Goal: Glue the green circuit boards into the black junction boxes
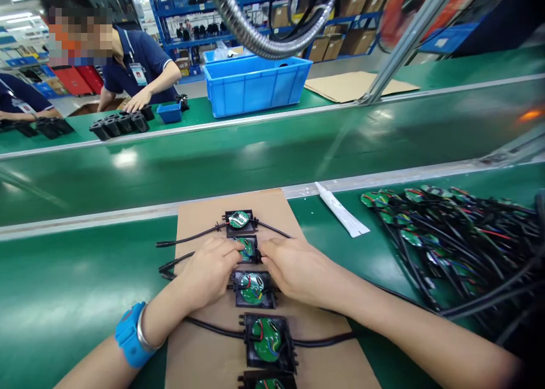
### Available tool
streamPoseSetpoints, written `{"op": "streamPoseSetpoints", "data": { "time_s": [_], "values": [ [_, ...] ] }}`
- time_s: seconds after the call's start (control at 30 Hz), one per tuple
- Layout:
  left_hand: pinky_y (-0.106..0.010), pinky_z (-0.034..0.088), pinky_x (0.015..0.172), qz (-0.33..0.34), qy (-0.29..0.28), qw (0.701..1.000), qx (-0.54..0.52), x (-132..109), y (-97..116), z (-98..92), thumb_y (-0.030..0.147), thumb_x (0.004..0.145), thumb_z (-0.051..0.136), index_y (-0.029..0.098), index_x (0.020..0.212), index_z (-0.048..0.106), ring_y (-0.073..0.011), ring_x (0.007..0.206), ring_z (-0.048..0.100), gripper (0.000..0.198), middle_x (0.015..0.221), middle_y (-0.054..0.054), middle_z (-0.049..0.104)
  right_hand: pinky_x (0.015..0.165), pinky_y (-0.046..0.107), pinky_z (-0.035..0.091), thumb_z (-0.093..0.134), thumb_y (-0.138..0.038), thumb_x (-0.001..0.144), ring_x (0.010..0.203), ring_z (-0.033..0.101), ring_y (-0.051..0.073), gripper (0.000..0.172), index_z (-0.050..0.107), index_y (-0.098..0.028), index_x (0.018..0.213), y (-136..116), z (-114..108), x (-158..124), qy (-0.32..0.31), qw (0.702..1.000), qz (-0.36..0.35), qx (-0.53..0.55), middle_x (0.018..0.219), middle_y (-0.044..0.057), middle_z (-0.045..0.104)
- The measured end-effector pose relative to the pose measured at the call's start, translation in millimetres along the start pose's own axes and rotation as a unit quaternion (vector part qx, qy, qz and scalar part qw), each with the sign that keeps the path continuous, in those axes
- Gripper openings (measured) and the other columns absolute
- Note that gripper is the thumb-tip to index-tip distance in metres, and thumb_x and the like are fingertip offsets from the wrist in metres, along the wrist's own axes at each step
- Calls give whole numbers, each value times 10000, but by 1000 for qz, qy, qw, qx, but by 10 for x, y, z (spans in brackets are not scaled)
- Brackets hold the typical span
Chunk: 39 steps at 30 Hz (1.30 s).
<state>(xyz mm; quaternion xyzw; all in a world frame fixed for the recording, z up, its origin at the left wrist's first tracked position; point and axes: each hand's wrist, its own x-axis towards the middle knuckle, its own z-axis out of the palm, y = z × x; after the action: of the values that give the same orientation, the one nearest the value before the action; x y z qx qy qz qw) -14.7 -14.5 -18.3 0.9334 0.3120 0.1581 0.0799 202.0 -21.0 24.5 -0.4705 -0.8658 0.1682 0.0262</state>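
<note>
Several black plastic housings lie in a column on a cardboard sheet (204, 366), each with a green circuit board and cables leaving both sides. At the second housing from the far end (248, 250), my left hand (213, 271) is closed on the left edge, its fingertips by the circuit board. My right hand (293, 267) pinches at the right edge, where the cable enters; the fingers cover the exact contact. Beyond it lies the farthest housing (239, 222). On the near side are a third housing (255, 289) and a larger-looking fourth (270, 343).
A white tube (340, 210) lies right of the cardboard, beside a heap of cabled circuit boards (451, 247). Across the green conveyor (264, 150), a co-worker (140, 65) handles black parts (119, 125) near a blue bin (258, 85). A metal hose (251, 31) hangs overhead.
</note>
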Motion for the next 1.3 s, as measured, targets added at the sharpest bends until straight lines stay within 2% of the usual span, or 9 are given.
{"op": "streamPoseSetpoints", "data": {
  "time_s": [0.1,0.3,0.53,0.63,0.73,0.8,0.97,1.1,1.3],
  "values": [
    [-416,484,952,-10,9,1000,-11,8,22,27,75,883,459,123,989,657,-226,1041,595,230,1122,-102,675,611,279,343,357,-183,920,656,562,161,262,590,-133,811,50,43,65,18,999,9,48,757,72,640],
    [-420,491,947,-21,15,1000,-14,5,34,54,68,886,461,123,1017,662,-228,1013,609,246,1108,-106,679,646,252,403,270,-133,953,651,577,127,400,618,-129,756,176,-21,240,-123,992,14,31,739,54,660],
    [-416,507,892,-31,3,999,-21,19,50,51,34,834,444,126,1153,599,-236,972,581,367,1067,-105,657,654,296,419,405,-72,854,696,596,178,268,666,-78,793,220,-19,332,-165,984,-52,-42,811,127,681],
    [-420,504,862,-24,-26,999,-5,67,77,48,-8,769,436,139,1252,560,-240,947,550,520,1063,-104,630,596,321,407,409,-57,811,720,599,222,265,661,-57,892,169,185,222,-89,984,-57,-143,875,178,666],
    [-416,501,813,-39,-57,998,-3,118,88,54,-6,725,458,150,1217,601,-247,913,518,536,1036,-104,600,548,330,378,387,-42,795,730,594,258,280,641,-59,910,107,400,119,10,958,-51,-280,858,205,647],
    [-415,496,801,-54,-66,996,-7,134,89,48,-6,711,464,166,1212,610,-251,921,506,549,1045,-102,582,550,334,364,388,-48,798,718,592,262,257,627,-67,889,90,457,94,26,952,-40,-301,813,200,640],
    [-439,486,915,-36,-37,997,-50,69,80,-20,31,792,453,168,1255,574,-249,1060,523,498,1187,-123,559,563,314,349,389,-150,872,674,597,230,236,614,-100,923,166,323,96,52,987,3,-152,809,148,650],
    [-473,469,973,-71,46,996,-41,-24,63,-38,131,866,513,155,1120,635,-272,1140,494,282,1194,-123,583,760,344,427,467,-231,852,882,600,246,267,629,-79,1000,250,277,62,139,990,14,16,953,151,648],
    [-473,479,919,-29,15,999,-12,-19,14,-36,67,909,428,173,1132,676,-258,1063,476,350,1136,-119,615,910,375,426,511,-173,808,1017,551,248,316,638,-72,1079,355,320,96,110,986,-59,108,1049,156,617]
  ]
}}
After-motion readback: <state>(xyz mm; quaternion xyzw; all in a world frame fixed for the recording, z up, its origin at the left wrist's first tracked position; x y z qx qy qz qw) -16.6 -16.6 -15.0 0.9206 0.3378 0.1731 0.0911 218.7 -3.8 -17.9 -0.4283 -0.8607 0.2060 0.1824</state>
